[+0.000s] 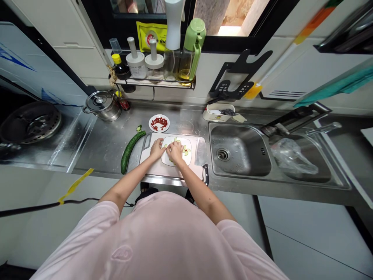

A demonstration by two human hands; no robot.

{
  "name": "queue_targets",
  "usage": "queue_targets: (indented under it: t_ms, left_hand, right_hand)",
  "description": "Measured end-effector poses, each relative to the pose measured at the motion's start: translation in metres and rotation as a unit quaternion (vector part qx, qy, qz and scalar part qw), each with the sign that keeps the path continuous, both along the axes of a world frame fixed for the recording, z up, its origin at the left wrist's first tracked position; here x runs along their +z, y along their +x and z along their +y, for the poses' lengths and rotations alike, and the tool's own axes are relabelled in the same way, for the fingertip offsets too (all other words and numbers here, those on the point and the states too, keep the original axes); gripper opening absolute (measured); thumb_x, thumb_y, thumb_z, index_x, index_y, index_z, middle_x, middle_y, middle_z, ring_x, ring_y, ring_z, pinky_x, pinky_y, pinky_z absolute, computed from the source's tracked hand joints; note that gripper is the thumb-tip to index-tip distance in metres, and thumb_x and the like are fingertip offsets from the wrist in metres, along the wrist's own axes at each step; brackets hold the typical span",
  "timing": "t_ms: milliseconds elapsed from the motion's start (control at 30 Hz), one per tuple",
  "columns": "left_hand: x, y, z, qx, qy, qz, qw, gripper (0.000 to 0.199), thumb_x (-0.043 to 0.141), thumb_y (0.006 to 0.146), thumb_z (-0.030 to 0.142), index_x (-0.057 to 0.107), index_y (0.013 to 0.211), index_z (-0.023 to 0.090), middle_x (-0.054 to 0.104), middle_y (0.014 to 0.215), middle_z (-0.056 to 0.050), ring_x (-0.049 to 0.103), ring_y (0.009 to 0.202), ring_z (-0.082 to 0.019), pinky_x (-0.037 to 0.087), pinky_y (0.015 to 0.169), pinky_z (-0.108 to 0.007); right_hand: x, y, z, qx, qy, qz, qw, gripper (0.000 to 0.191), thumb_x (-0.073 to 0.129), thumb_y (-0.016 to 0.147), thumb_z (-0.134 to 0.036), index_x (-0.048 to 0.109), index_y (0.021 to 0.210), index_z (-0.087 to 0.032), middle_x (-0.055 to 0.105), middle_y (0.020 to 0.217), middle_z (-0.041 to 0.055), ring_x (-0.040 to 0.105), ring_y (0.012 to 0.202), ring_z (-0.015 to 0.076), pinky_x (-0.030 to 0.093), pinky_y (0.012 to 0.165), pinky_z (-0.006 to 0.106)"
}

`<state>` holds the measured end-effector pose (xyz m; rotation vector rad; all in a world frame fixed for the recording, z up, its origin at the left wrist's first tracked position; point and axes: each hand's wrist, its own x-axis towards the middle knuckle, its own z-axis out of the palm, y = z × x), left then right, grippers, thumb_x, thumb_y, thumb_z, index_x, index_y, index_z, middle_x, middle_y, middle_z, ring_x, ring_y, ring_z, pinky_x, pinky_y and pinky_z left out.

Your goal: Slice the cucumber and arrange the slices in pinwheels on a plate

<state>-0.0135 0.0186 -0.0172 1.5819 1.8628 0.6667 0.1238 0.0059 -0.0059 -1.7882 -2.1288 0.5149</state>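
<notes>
A white plate (176, 162) rests on a pale cutting board (157, 169), with several pale green cucumber slices (186, 151) and a few small red bits arranged on it. My left hand (157, 149) is at the plate's left edge, fingers bent together; whatever they hold is too small to make out. Over the middle of the plate, my right hand (175, 151) points down with its fingers pinched, hiding what is beneath. A knife with a black handle (206, 174) lies at the board's right side. Left of the board is a long green cucumber (131, 151).
Behind the board sits a small plate of chopped red pieces (159, 123), near a cucumber end (139, 127). A steel pot (103, 105) stands back left. The sink (241, 151) is at right, a plastic bag (293, 157) in its second basin. Above hangs a condiment rack (154, 82).
</notes>
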Motion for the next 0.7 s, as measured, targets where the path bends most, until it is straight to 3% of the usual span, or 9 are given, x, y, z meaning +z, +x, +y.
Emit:
queue_targets:
  t_ms: [200, 700]
  left_hand:
    - [0.0013, 0.0001, -0.0016, -0.010, 0.009, 0.006, 1.000, 0.051, 0.064, 0.070, 0.020, 0.052, 0.120, 0.021, 0.058, 0.099, -0.004, 0.055, 0.080, -0.015, 0.045, 0.075, -0.027]
    - [-0.0025, 0.0012, 0.0003, -0.009, 0.002, 0.010, 1.000, 0.050, 0.065, 0.071, 0.022, 0.052, 0.120, 0.022, 0.058, 0.099, -0.004, 0.053, 0.069, -0.012, 0.043, 0.070, -0.026]
  right_hand:
    - [0.0016, 0.0007, -0.0012, -0.012, 0.010, 0.010, 1.000, 0.016, 0.051, 0.087, -0.030, 0.063, 0.084, -0.020, 0.054, 0.100, 0.0082, 0.036, 0.101, 0.0251, 0.024, 0.085, 0.037]
    - [-0.0003, 0.0020, 0.0005, -0.012, 0.023, 0.006, 1.000, 0.012, 0.053, 0.086, -0.028, 0.063, 0.084, -0.020, 0.055, 0.100, 0.0072, 0.036, 0.102, 0.0244, 0.024, 0.085, 0.036]
